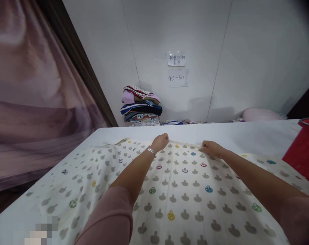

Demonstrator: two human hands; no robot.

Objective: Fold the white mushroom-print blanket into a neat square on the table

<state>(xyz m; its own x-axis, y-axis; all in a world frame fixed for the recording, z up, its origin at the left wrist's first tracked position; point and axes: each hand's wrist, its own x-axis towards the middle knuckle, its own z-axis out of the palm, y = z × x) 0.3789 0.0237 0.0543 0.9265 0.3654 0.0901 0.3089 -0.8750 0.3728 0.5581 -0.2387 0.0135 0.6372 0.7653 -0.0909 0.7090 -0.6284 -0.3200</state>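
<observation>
A white cloth (177, 183) printed with grey and coloured mushroom shapes lies spread across the table. My left hand (160, 142) is closed on its far edge, left of the middle. Further right along that same edge, my right hand (212, 148) pinches the fabric too. Between the two hands the edge runs nearly straight. On the left the cloth ripples, with a raised fold at its far corner. Both my forearms lie over the cloth and hide parts of it.
The white table (220, 132) reaches close to the wall. Behind it rises a stack of folded clothes (141, 105). A red basket (303, 153) stands at the right edge. A pink curtain (37, 88) hangs at left. Two paper notes (176, 69) are on the wall.
</observation>
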